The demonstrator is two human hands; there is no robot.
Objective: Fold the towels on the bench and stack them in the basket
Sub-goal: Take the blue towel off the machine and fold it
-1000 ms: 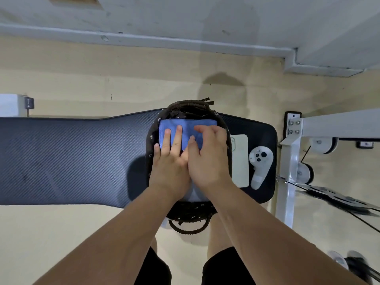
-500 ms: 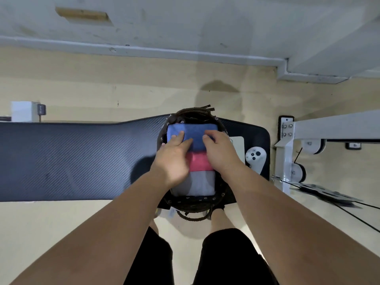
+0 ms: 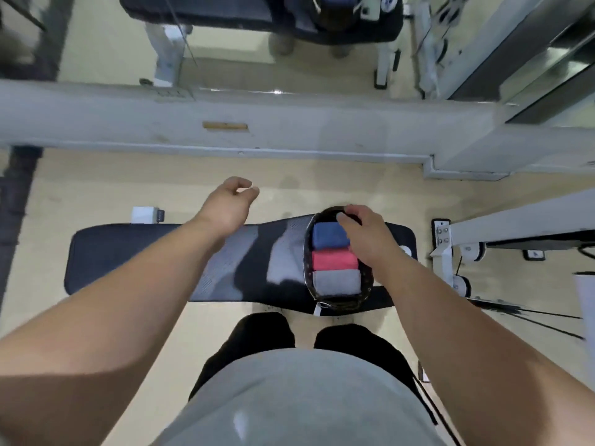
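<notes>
Looks all but done: three folded towels (image 3: 333,260) inside the basket (image 3: 308,268), none visible on the bench (image 3: 135,255) left of it, left fingers (image 3: 246,185) loose and empty well left, right fingers (image 3: 349,214) at its far rim, grip unclear.

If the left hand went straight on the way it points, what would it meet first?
Probably nothing near: the left hand points past the bench over the floor, toward the grey wall base; depth is unclear.
</notes>
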